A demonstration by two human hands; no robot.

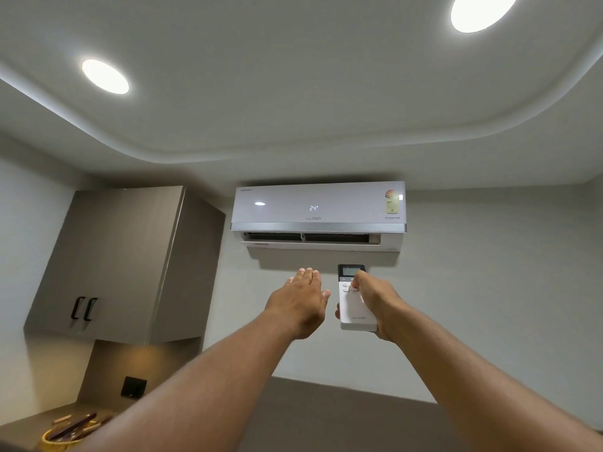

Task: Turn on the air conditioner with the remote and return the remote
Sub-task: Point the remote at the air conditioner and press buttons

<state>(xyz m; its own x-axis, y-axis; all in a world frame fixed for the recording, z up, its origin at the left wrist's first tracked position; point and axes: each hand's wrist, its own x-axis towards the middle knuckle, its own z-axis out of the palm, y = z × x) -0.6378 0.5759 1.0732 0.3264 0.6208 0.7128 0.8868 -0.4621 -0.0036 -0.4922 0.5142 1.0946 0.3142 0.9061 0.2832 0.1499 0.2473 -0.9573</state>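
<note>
Grey walls and a lit ceiling are seen behind a wall cupboard [124, 259] at nine o'clock. An empty left hand [301, 305] is raised with fingers together and flat. At three o'clock from it, the remote [354, 308] is clasped upright in the right hand [380, 305], thumb on its buttons, directly below the air conditioner [318, 215], where 24 is displayed.

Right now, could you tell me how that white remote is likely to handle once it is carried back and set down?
The remote looks like a rigid plastic slab, so probably stiff and light; the right hand holds it alone. Its smooth casing may be slightly slippery. Being flat-sided, it should lie still rather than roll.
</note>
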